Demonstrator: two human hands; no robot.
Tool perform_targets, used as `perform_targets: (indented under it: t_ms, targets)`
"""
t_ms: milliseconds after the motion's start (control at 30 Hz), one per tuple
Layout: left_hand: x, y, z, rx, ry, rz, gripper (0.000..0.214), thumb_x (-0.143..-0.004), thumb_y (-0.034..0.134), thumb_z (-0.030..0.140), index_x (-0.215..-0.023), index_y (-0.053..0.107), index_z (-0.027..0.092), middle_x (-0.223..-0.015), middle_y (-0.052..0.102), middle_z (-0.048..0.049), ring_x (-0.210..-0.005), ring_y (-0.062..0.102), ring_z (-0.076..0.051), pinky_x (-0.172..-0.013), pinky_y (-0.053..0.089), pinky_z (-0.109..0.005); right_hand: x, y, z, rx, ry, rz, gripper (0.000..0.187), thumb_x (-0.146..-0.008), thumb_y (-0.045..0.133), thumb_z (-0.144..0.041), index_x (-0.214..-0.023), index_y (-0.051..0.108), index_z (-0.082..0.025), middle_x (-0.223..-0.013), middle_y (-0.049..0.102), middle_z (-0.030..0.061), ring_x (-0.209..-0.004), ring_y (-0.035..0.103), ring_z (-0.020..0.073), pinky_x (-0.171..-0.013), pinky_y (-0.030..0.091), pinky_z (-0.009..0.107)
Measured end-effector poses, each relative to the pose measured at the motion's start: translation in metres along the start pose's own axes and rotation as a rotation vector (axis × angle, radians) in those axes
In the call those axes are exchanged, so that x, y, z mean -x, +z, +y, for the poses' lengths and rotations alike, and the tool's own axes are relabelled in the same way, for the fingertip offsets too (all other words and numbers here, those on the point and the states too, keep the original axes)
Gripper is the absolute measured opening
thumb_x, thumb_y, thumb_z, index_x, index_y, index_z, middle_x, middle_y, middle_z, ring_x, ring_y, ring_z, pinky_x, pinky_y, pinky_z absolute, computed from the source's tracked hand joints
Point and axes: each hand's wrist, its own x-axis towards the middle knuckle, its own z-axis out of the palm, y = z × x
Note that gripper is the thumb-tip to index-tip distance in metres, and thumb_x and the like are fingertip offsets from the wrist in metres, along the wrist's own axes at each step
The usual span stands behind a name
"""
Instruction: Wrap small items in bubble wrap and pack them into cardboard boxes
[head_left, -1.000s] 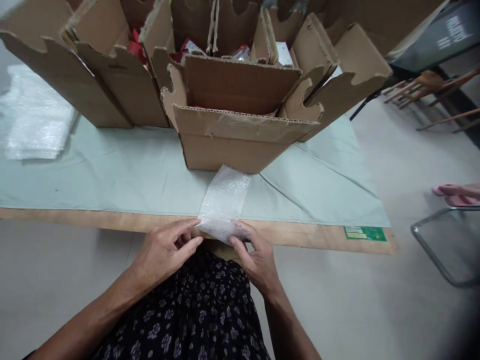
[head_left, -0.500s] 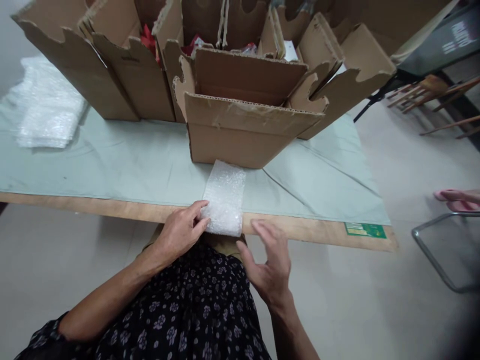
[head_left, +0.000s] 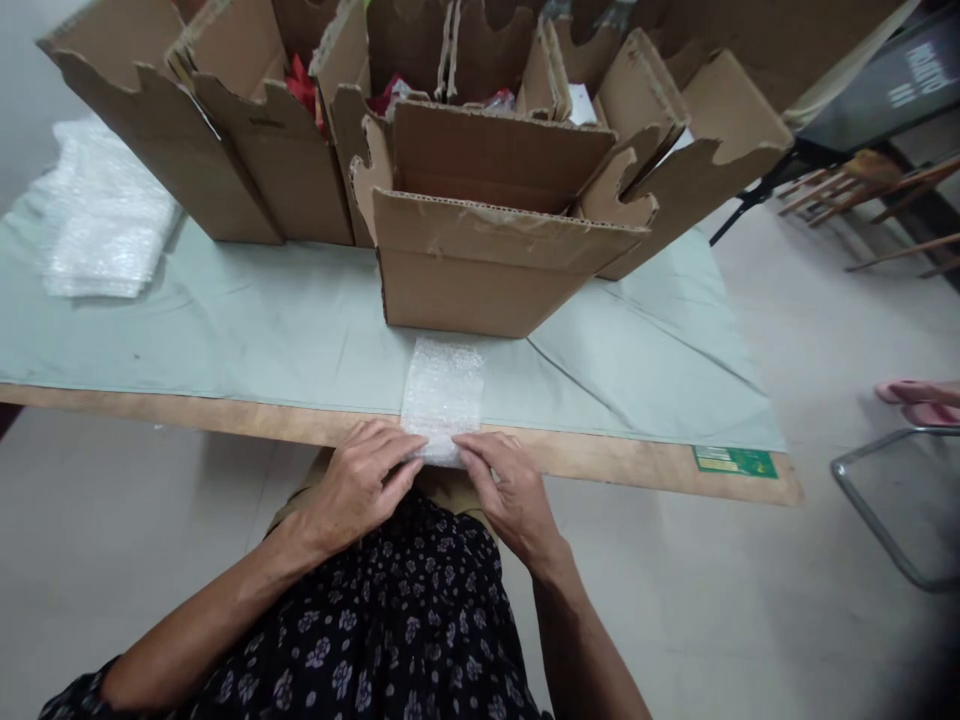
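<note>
A small bubble-wrap pouch (head_left: 442, 392) lies on the pale green cloth (head_left: 247, 330) at the table's near edge, just in front of an open cardboard box (head_left: 480, 270). My left hand (head_left: 360, 485) and my right hand (head_left: 506, 490) both pinch the pouch's near end, fingers pressed together on it from either side. The near edge of the pouch is hidden under my fingers.
Several open cardboard boxes (head_left: 225, 150) with red and white items stand along the back. A stack of bubble-wrap pouches (head_left: 105, 225) lies at the far left. A green sticker (head_left: 735, 461) marks the wooden table edge. A metal chair frame (head_left: 892, 500) and someone's pink-slippered foot (head_left: 919, 395) are at right.
My right hand had lifted off the pouch half a second ago and has come back onto its near end. My left hand has slid back to that end too.
</note>
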Motion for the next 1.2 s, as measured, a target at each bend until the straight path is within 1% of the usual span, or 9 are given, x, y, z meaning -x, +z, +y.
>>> perform_targets:
  t_ms: [67,200,367,567,667,833,933,1067,1200]
  targets:
    - [-0.006,0.003,-0.003,0.037,-0.066,0.031,0.018,-0.098,0.060,0.014,-0.111,0.071,0.015,-0.095,0.078,-0.0070,-0.087,0.071,-0.020,-0.082,0.061,-0.039,0.000,-0.002,-0.001,0.002,0.029,0.086,0.019,-0.100,0.058,-0.017,-0.115,0.070,-0.022,-0.102,0.077,0.0062,-0.095,0.071,0.0212,-0.085,0.058,0.038]
    - [-0.020,0.008,-0.011,0.050,-0.133,0.059,0.018,-0.096,0.060,0.015,-0.110,0.072,0.013,-0.094,0.079,-0.0081,-0.081,0.073,-0.019,-0.077,0.063,-0.035,0.005,-0.003,-0.003,0.176,-0.085,0.304,0.029,-0.093,0.068,-0.014,-0.120,0.067,-0.024,-0.117,0.072,0.0101,-0.112,0.067,0.0263,-0.095,0.055,0.045]
    - [-0.027,0.015,-0.019,-0.048,-0.109,0.066,0.019,-0.097,0.061,0.016,-0.113,0.070,0.013,-0.093,0.077,-0.0075,-0.078,0.072,-0.019,-0.075,0.063,-0.034,0.001,0.006,0.001,0.304,-0.145,0.094,0.025,-0.095,0.066,-0.015,-0.119,0.068,-0.024,-0.122,0.075,0.0077,-0.123,0.064,0.0292,-0.100,0.049,0.047]
    - [-0.017,0.000,-0.011,-0.097,-0.026,0.070,0.032,-0.094,0.070,0.025,-0.123,0.065,0.014,-0.121,0.068,-0.0159,-0.115,0.065,-0.028,-0.097,0.056,-0.045,-0.017,0.002,0.008,0.182,-0.081,-0.004,0.020,-0.100,0.058,-0.013,-0.114,0.070,-0.022,-0.103,0.080,0.0039,-0.101,0.070,0.0218,-0.092,0.049,0.042]
    - [-0.015,-0.003,-0.010,-0.074,0.029,0.007,0.028,-0.095,0.066,0.015,-0.122,0.064,0.015,-0.113,0.072,-0.0109,-0.111,0.065,-0.025,-0.097,0.053,-0.043,-0.021,-0.003,0.007,0.115,-0.046,-0.047,0.020,-0.101,0.057,-0.014,-0.114,0.069,-0.022,-0.099,0.079,0.0029,-0.095,0.070,0.0202,-0.088,0.050,0.039]
    - [-0.033,0.009,-0.023,-0.098,-0.039,0.064,0.019,-0.097,0.060,0.011,-0.114,0.067,0.014,-0.093,0.074,-0.0062,-0.086,0.065,-0.021,-0.079,0.053,-0.038,-0.018,-0.005,0.003,0.267,-0.039,0.103,0.025,-0.098,0.063,-0.020,-0.122,0.065,-0.022,-0.124,0.072,0.0120,-0.117,0.064,0.0278,-0.097,0.049,0.045]
    - [-0.043,0.015,-0.031,-0.161,-0.064,0.072,0.017,-0.099,0.059,0.017,-0.112,0.069,0.013,-0.092,0.073,-0.0079,-0.085,0.065,-0.023,-0.079,0.055,-0.041,-0.020,-0.003,0.004,0.346,-0.097,0.052,0.027,-0.097,0.065,-0.021,-0.124,0.065,-0.021,-0.131,0.069,0.0127,-0.125,0.061,0.0299,-0.102,0.046,0.048]
    - [-0.039,0.013,-0.032,-0.128,-0.168,0.153,0.026,-0.099,0.061,0.026,-0.122,0.067,0.014,-0.105,0.072,-0.0118,-0.095,0.067,-0.024,-0.086,0.059,-0.044,-0.033,0.005,0.015,0.349,-0.135,-0.057,0.026,-0.097,0.064,-0.019,-0.123,0.068,-0.021,-0.124,0.075,0.0085,-0.122,0.063,0.0292,-0.101,0.044,0.046]
    - [-0.026,0.001,-0.020,0.205,-0.432,0.226,0.043,-0.097,0.064,0.030,-0.138,0.058,0.017,-0.119,0.072,-0.0124,-0.103,0.072,-0.021,-0.088,0.063,-0.038,-0.044,0.009,0.019,0.163,-0.016,0.092,0.020,-0.100,0.059,-0.018,-0.117,0.070,-0.023,-0.107,0.079,0.0054,-0.107,0.069,0.0246,-0.096,0.049,0.044]
